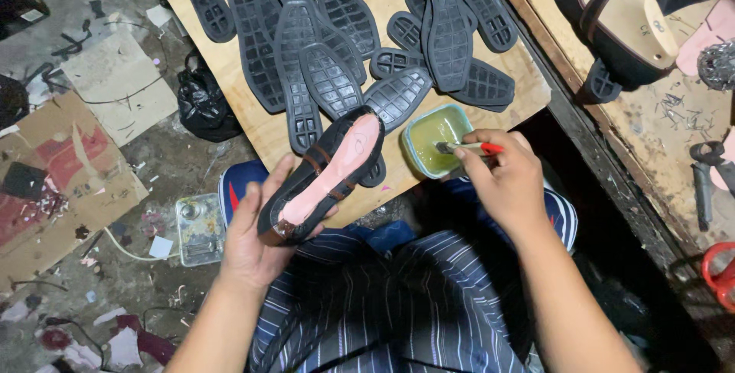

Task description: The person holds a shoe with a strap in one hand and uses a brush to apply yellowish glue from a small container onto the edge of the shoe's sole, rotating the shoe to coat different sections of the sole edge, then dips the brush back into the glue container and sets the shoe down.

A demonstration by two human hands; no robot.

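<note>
Ahead of me the tabletop (245,105) is crowded with black rubber soles (329,44), overlapping, leaving bare wood only along its left edge and right corner. My right grip (501,181) has open room above the glue tub (438,139), which sits just beside the nearest sole. My left grip (256,235), holding the shoe (325,178), has free air over the littered floor (84,189).

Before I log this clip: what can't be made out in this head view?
- Brush tip: sunk in the glue tub, bristles unclear.
- Left hand palm and its grip on the shoe upper: hidden behind the shoe.
- Stacked black soles: overlap and run off the top edge, so no count.
- Sandal: cut by the top edge.
</note>
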